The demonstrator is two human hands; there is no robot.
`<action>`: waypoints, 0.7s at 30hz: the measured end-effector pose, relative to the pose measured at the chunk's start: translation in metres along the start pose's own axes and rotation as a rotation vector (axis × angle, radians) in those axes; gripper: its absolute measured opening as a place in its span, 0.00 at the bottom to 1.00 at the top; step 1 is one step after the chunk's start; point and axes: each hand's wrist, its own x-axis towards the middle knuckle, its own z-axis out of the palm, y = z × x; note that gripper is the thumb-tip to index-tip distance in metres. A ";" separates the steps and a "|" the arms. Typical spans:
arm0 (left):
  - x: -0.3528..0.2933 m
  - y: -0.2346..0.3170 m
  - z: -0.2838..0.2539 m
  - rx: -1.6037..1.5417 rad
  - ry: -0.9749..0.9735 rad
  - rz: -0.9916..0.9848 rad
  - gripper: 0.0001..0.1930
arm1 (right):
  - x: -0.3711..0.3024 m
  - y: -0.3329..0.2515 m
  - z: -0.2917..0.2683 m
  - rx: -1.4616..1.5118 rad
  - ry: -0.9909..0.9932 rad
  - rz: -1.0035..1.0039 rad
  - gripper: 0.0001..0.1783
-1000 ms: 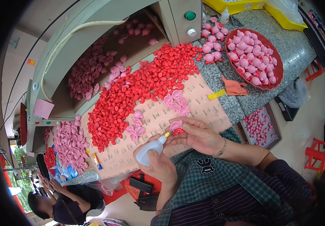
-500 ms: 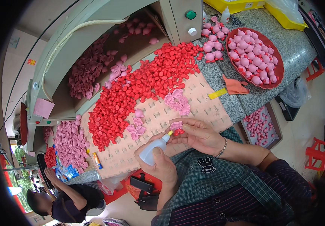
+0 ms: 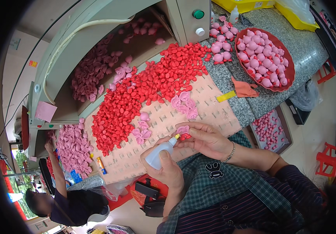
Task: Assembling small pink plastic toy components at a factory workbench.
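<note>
My left hand (image 3: 170, 170) is wrapped round a translucent white squeeze bottle (image 3: 157, 156). Its yellow tip points up to the right and reaches the near edge of a small pink molded piece (image 3: 182, 129); whether it touches cannot be told. Thumb and fingers of my right hand (image 3: 210, 141) pinch that piece, and red shows at its lower side. Just beyond lie more pink cupped pieces (image 3: 185, 104) on the slotted peach mat (image 3: 211, 105). To their left sit a few others (image 3: 141, 135) beside a pink ball (image 3: 144, 116).
A long heap of red pieces (image 3: 117, 121) covers the mat's far side, before a grey machine opening (image 3: 144, 58). Pink pieces (image 3: 72, 146) are piled at left, where a co-worker (image 3: 64, 202) reaches in. A red bowl (image 3: 289, 80) of pink balls stands right on the granite counter (image 3: 308, 50).
The co-worker's arm at left has stretched farther up toward the machine. My hands, the bottle and the pink piece have hardly moved.
</note>
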 end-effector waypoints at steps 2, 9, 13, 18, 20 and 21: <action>0.000 -0.001 0.000 0.008 0.008 0.006 0.15 | 0.000 0.000 0.000 0.004 -0.003 0.002 0.23; 0.000 -0.001 -0.001 0.016 0.008 -0.004 0.15 | -0.001 0.001 0.001 -0.002 -0.005 -0.015 0.22; 0.001 0.000 -0.002 0.067 -0.009 0.002 0.15 | -0.001 -0.003 0.006 -0.025 0.023 -0.028 0.22; 0.002 0.006 0.002 0.062 -0.007 -0.032 0.13 | -0.001 -0.003 0.004 -0.009 0.027 -0.028 0.21; 0.003 0.005 0.001 0.073 -0.016 -0.032 0.13 | -0.001 -0.002 0.003 -0.003 0.028 -0.028 0.20; 0.003 0.005 0.000 0.073 -0.013 -0.033 0.13 | -0.001 -0.001 0.003 0.021 0.054 -0.026 0.18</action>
